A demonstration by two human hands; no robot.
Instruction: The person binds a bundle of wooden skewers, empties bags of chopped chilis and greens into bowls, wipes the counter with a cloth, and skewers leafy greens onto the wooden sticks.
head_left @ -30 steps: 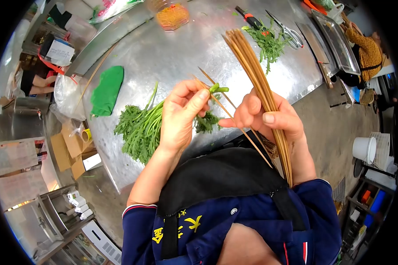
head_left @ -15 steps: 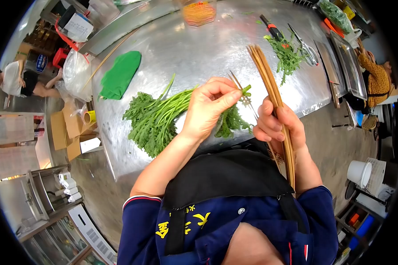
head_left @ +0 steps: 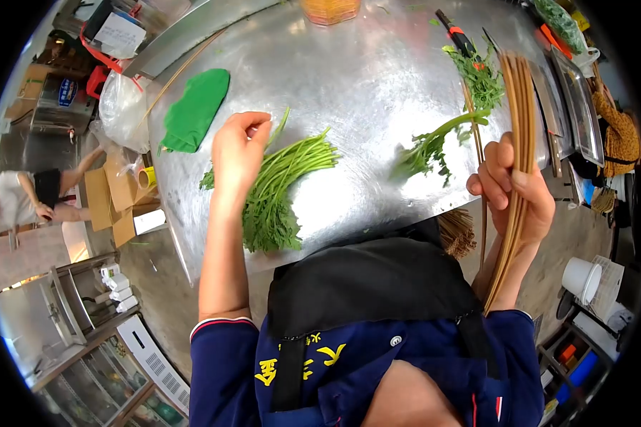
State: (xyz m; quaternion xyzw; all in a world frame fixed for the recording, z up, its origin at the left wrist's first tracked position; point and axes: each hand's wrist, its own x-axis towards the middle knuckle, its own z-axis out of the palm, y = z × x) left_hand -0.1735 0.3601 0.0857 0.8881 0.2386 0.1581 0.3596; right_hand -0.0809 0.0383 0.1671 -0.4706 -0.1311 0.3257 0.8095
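My right hand (head_left: 516, 188) is wrapped round a bundle of long bamboo skewers (head_left: 521, 107) pointing up. A single skewer (head_left: 479, 153) stands apart from the bundle at its fingertips, and a sprig of leafy greens (head_left: 434, 140) hangs across that skewer, its leaves blurred. On the left, my left hand (head_left: 236, 153) is over the edge of a bunch of leafy greens (head_left: 285, 171) with thin green stems. Its fingers are curled together; whatever is between them is hidden. A smaller heap of greens (head_left: 483, 80) lies at the back right.
On the metal table (head_left: 335, 71) lie a green cloth (head_left: 196, 110), a black-and-orange handled tool (head_left: 456, 34) and a knife (head_left: 550, 135). A container with orange contents (head_left: 331, 10) stands at the back. More skewers (head_left: 457, 231) show by my apron. A person (head_left: 25, 196) is at far left.
My left hand has let go of the sprig and moved left to the bunch. My right hand has moved right and up with the skewers, the sprig now hanging on the single one.
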